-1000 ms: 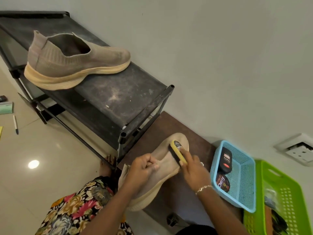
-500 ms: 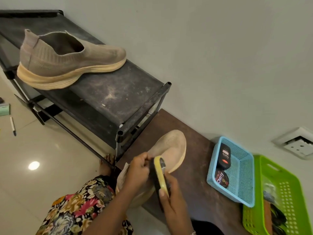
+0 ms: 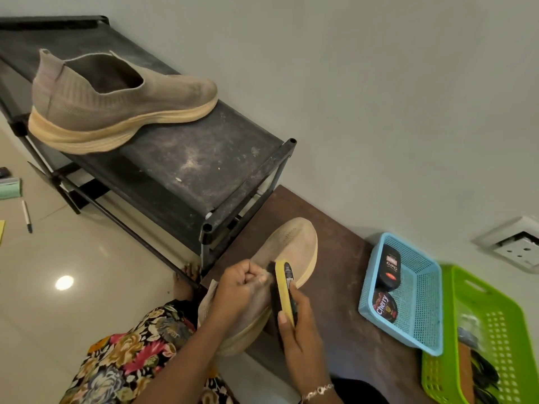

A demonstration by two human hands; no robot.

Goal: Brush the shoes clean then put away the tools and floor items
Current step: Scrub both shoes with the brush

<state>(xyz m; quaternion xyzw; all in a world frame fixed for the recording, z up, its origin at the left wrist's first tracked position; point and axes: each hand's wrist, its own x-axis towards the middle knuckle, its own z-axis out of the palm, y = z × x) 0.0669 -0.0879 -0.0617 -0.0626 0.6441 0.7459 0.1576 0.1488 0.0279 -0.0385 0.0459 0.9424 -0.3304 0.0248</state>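
Note:
A beige knit shoe (image 3: pixel 291 246) lies on the brown low table (image 3: pixel 344 290), toe pointing away from me. My left hand (image 3: pixel 239 290) grips its collar. My right hand (image 3: pixel 300 333) holds a yellow-backed shoe brush (image 3: pixel 284 290), bristles against the shoe's side near the middle. The matching beige shoe (image 3: pixel 116 103) stands on top of the black shoe rack (image 3: pixel 204 167) at the upper left.
A blue basket (image 3: pixel 423 310) with a black polish bottle and a Cherry polish tin sits right of the shoe. A green basket (image 3: pixel 495 330) stands beyond it. On the floor at the left lie a marker (image 3: pixel 27 216) and a green item (image 3: pixel 10 188). A wall socket (image 3: pixel 516 246) is at right.
The brush went from the toe back to the shoe's middle and has now slid slightly forward again. My left hand kept its hold on the collar.

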